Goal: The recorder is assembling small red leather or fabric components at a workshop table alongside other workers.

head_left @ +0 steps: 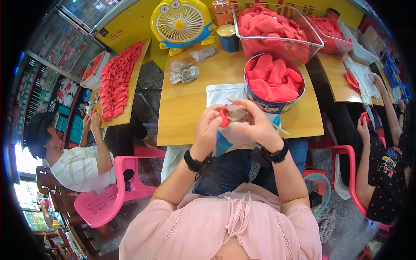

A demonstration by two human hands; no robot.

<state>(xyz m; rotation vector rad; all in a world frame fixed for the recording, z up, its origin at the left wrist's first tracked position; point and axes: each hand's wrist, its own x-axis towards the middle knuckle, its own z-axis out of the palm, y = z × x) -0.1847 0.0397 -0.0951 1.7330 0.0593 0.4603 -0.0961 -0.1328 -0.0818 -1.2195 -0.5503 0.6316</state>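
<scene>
Above the near edge of my table, both hands meet in front of me. My left hand pinches a small piece of red cloth. My right hand has its fingers curled round a greyish-beige wad, which touches the red cloth; its exact kind I cannot make out. A thin white stick shows beside my right hand, its middle hidden, and I cannot tell whether that hand holds it. Under the hands lies a white and blue cloth. Just beyond my right hand stands a round tin of red cloth pieces.
A clear bin heaped with red cloth, a dark blue mug, an orange flask and a yellow fan line the back. Crumpled plastic lies at left. Seated people work at tables on both sides.
</scene>
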